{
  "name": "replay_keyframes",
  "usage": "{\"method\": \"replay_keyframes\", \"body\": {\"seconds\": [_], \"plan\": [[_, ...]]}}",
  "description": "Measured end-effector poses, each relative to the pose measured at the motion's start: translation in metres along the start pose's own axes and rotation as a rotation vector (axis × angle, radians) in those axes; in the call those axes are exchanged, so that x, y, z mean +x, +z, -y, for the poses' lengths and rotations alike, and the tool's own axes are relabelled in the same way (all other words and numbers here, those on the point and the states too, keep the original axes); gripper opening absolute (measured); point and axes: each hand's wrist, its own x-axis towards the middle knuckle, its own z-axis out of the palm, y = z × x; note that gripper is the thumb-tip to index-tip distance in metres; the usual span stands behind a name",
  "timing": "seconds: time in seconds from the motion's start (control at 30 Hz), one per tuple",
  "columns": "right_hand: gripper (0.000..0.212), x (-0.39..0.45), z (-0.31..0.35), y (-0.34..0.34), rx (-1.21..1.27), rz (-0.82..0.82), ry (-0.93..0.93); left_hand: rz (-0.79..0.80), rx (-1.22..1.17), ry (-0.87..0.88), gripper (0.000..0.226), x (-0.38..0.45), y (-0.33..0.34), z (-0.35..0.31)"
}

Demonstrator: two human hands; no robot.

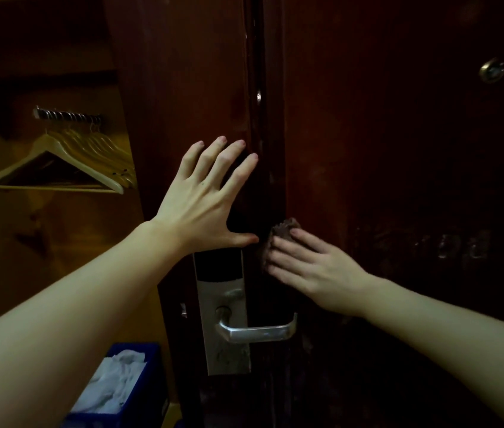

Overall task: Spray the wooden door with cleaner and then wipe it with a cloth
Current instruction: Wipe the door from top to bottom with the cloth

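at about nine o'clock in the view a row of pale wooden hangers (59, 162) hangs on a rail inside an open wardrobe, and down at seven o'clock a blue crate (148, 353) holds crumpled white cloths (111, 384). neither is being touched.

moving right, the left hand (204, 199) lies flat with fingers spread and straight against the wooden door (182, 88), bracing it near its edge, with the thumb stretched out just above the lock plate (224, 316). it holds nothing. the silver lever handle (256, 330) juts out at six o'clock below both hands.

just right of centre, the right hand (315, 270) presses a small dark cloth (278, 239) against the dark strip where the door edge meets the panel beside it; the fingers lie fairly straight over the cloth, pushing rather than clenching. the cloth sits touching the wood, at roughly the height of the lock plate's top.

further right, at three o'clock, faint smeary streaks (448, 245) show on the dark panel (possibly wet cleaner or wipe marks, the light is too dim to say). a round peephole (491, 70) sits at two o'clock.

no spray bottle is in view, so spraying looks finished and wiping is under way. much of the surface seems left to wipe.
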Motion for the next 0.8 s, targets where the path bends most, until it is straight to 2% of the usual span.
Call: {"method": "replay_keyframes", "body": {"seconds": [0.17,0.27,0.43,0.53,0.67,0.73,0.8], "plan": [[0.036,0.010,-0.054,-0.022,-0.052,-0.175,0.377,0.006,0.020,0.135,0.097,0.017,-0.001,-0.007],[0.037,0.000,-0.048,-0.018,-0.034,-0.247,0.546,-0.039,0.053,0.147,0.085,0.027,-0.001,-0.011],[0.035,-0.051,0.011,0.009,0.063,-0.158,0.511,-0.090,0.071,0.208,0.079,0.038,0.001,-0.020],[0.036,-0.052,-0.008,0.003,0.031,-0.182,0.516,-0.087,0.029,0.248,0.087,0.053,0.005,-0.035],[0.036,-0.035,-0.059,-0.017,-0.002,-0.323,0.712,-0.105,0.001,0.249,0.100,0.075,0.009,-0.057],[0.035,-0.042,-0.060,-0.015,0.002,-0.357,0.756,-0.114,-0.007,0.255,0.101,0.084,0.010,-0.070],[0.033,-0.063,-0.043,-0.003,0.024,-0.351,0.724,-0.113,-0.012,0.254,0.100,0.090,0.011,-0.081]]}}
